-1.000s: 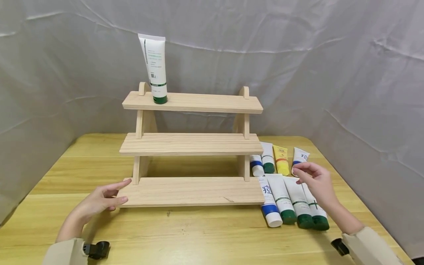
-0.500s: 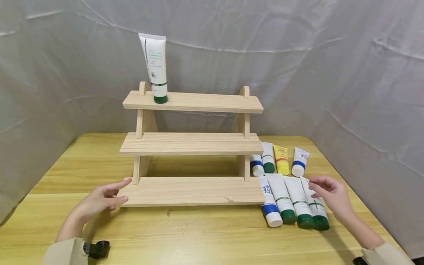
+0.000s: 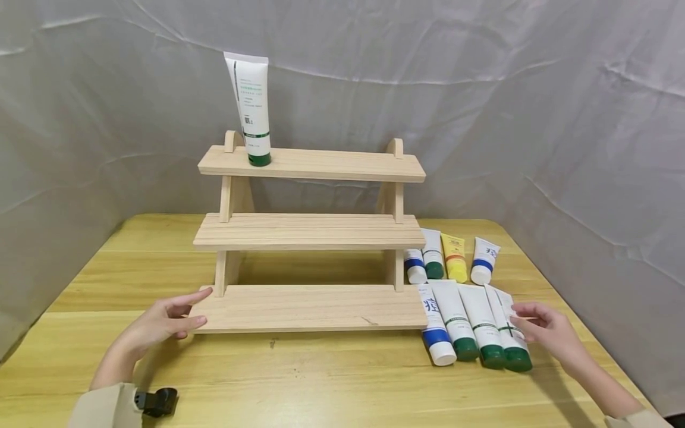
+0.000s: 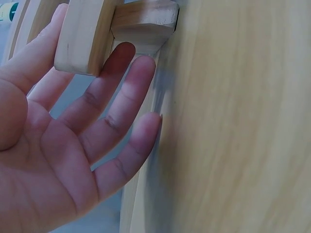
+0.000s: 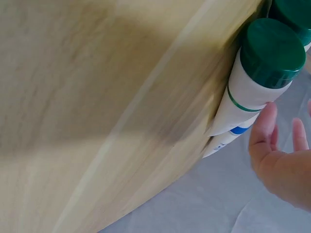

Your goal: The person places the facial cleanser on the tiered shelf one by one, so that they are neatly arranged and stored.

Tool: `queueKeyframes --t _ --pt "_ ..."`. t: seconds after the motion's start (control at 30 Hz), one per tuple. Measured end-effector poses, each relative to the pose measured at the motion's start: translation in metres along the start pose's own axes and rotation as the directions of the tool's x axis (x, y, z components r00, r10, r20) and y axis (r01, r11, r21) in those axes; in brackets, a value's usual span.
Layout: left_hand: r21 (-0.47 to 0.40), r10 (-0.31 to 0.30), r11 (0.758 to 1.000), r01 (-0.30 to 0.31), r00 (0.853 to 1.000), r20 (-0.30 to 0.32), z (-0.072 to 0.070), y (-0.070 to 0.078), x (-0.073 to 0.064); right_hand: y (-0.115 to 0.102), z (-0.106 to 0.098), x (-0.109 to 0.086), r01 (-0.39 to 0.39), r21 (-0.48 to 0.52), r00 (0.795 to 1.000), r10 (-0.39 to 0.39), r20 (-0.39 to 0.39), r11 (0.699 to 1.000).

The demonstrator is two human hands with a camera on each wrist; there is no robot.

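Note:
A three-tier wooden display shelf [image 3: 316,309] stands on the table. My left hand [image 3: 160,321] holds the left end of its bottom board between thumb and fingers; in the left wrist view the lower fingers [image 4: 131,145] hang free of the wood. A white tube with a green cap [image 3: 254,107] stands upright on the top tier. My right hand [image 3: 548,333] is at the right side of the rightmost white green-capped tube [image 3: 505,321]. In the right wrist view its thumb touches that tube [image 5: 233,111] near the green band, fingers only slightly bent.
Beside it lie two more green-capped tubes [image 3: 455,321] [image 3: 483,324] and a blue-banded tube [image 3: 436,327]. Behind them lie a yellow tube [image 3: 455,258], a small blue-banded tube [image 3: 484,261] and others partly behind the shelf. Grey cloth [image 3: 342,107] hangs around the table.
My right hand has moved from near the small blue-banded tube at the back, toward me and right, to the rightmost green-capped tube. My left hand has stayed on the shelf.

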State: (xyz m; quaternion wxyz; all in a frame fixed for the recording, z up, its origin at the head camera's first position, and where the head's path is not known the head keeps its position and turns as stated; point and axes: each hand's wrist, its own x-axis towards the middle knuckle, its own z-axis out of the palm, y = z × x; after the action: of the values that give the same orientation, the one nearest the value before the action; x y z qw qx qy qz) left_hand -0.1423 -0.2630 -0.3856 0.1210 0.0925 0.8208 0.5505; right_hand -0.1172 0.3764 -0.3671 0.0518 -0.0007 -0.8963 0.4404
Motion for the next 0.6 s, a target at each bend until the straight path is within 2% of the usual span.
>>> queueKeyframes --t 0.2,0.37,0.5,0.6 --pt "-0.002 0.004 1.000 -0.004 1.000 0.005 -0.001 0.000 0.001 0.008 -0.002 -0.004 -0.036 -0.050 0.999 0.038 0.031 0.998" --pt "0.002 0.014 1.000 -0.014 1.000 0.005 -0.001 0.001 0.001 0.012 -0.004 -0.006 -0.063 -0.037 0.995 0.066 0.079 0.997" --pt "0.006 0.000 1.000 0.000 1.000 -0.002 -0.001 0.001 0.002 0.017 -0.008 -0.006 -0.140 0.017 0.979 0.136 0.151 0.990" --pt "0.015 -0.007 1.000 0.007 1.000 -0.005 -0.001 0.000 0.002 0.020 -0.010 -0.005 -0.178 0.062 0.962 0.161 0.221 0.982"
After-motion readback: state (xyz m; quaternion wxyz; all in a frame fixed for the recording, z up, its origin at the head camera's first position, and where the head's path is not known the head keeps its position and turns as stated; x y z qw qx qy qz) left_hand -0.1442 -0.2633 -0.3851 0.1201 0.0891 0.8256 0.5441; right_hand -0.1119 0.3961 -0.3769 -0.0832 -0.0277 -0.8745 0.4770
